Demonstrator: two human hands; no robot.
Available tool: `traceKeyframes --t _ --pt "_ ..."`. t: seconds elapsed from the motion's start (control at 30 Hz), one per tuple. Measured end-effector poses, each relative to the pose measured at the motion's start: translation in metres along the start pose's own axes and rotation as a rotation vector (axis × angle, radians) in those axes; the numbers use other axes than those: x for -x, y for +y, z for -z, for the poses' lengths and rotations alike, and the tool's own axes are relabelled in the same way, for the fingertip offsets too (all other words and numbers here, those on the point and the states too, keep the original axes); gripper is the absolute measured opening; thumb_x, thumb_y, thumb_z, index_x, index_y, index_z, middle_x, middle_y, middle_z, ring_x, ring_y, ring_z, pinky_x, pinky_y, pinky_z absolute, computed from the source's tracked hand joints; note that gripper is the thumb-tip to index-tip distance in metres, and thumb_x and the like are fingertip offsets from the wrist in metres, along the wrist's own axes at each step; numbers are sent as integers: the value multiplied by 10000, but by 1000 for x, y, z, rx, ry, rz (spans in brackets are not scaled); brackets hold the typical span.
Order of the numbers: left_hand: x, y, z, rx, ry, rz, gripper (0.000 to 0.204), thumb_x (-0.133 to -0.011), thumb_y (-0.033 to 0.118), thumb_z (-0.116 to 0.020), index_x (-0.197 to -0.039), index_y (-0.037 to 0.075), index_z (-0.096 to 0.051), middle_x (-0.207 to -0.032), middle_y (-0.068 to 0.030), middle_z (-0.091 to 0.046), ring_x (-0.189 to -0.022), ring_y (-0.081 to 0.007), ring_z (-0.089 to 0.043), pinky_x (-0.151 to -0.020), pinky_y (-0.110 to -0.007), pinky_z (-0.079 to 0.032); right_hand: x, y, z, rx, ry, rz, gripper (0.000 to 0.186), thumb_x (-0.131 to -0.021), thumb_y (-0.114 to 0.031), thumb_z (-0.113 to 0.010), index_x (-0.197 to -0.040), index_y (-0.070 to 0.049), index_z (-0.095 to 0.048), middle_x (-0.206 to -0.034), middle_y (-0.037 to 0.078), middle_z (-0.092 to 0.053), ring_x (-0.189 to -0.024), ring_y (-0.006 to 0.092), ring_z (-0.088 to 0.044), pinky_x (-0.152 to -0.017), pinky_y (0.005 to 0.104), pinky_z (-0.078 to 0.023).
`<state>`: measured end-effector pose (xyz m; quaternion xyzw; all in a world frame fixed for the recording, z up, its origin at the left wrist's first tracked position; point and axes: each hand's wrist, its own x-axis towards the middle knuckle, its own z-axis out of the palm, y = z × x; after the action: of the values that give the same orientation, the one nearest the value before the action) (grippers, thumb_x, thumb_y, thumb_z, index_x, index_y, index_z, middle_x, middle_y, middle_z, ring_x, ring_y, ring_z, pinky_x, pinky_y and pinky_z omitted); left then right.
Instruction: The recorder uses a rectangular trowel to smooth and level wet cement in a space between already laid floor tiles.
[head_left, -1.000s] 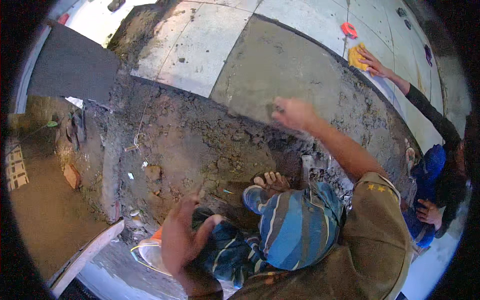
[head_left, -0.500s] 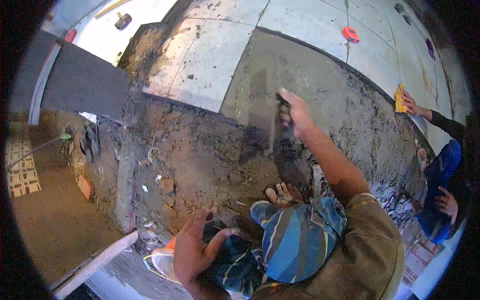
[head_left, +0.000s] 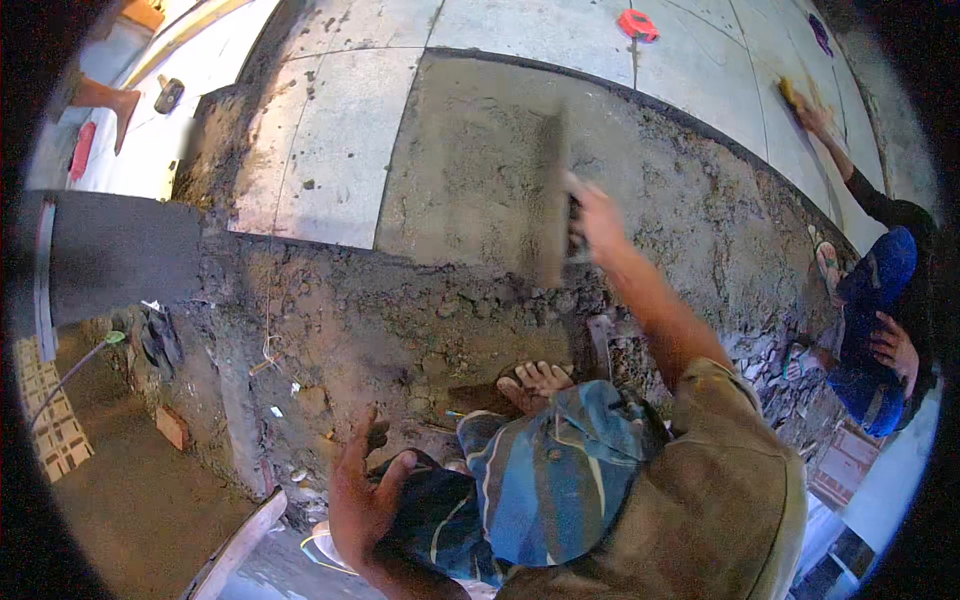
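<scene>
My right hand is closed on the handle of a long, blurred float, which lies over a square patch of wet grey mortar bordered by pale tiles. Rough, crumbly mortar and soil run between the patch and my bare foot. My left hand hangs open beside my knee at the lower middle, fingers apart with nothing visible in them.
At right a co-worker crouches, reaching a hand with a yellowish cloth onto tiles. An orange tape measure lies above. Upper left: a bare foot and mallet. Left: dark slab, sunken muddy area, wooden board.
The float in my right hand has swept over the mortar. The view has shifted, bringing someone's foot in at upper left. The co-worker's hand and yellow cloth have moved farther up the tiles.
</scene>
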<state>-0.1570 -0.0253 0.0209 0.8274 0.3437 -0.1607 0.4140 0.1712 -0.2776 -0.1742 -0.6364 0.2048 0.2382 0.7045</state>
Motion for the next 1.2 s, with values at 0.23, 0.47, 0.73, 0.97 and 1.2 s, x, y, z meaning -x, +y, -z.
traceKeyframes --t 0.23,0.47,0.73,0.97,1.2 --pt "-27 11 -7 -55 -98 -11 671 -849 241 -774 -1436 60 -506 -1291 -206 -645 -1168 -349 -635 -1003 -437 -500 -5 -8 24 -141 -38 38 319 -937 -443 -660 -1041 -142 -649 -822 -13 -573 -612 113 -479 -510 302 -366" --pt "-73 -7 -27 -370 -348 -126 672 -849 358 -772 -1408 74 -528 -1329 -231 -609 -1168 -398 -627 -971 -469 -507 -106 -36 -117 -244 -322 12 308 -905 -419 -706 -1012 -145 -613 -805 -10 -527 -584 136 -448 -491 282 -376" --pt "-47 47 46 -804 -110 -155 726 -825 245 -783 -1461 98 -465 -1294 -232 -613 -1148 -450 -604 -962 -492 -509 -41 -22 23 -146 99 -15 303 -902 -402 -714 -937 -107 -655 -737 6 -551 -572 138 -502 -496 332 -415" --pt "-31 85 46 -952 -179 -106 704 -832 273 -772 -1442 83 -478 -1226 -205 -619 -1117 -428 -605 -937 -479 -508 -3 -16 -23 79 -165 139 308 -962 -394 -627 -1037 -96 -647 -752 21 -549 -593 110 -504 -482 280 -403" --pt "-63 104 9 -612 -213 -447 681 -844 257 -760 -1444 95 -483 -1293 -195 -611 -1154 -427 -594 -951 -463 -505 -9 50 -40 200 -87 288 344 -961 -379 -670 -892 -43 -657 -680 21 -529 -537 125 -494 -477 321 -418"
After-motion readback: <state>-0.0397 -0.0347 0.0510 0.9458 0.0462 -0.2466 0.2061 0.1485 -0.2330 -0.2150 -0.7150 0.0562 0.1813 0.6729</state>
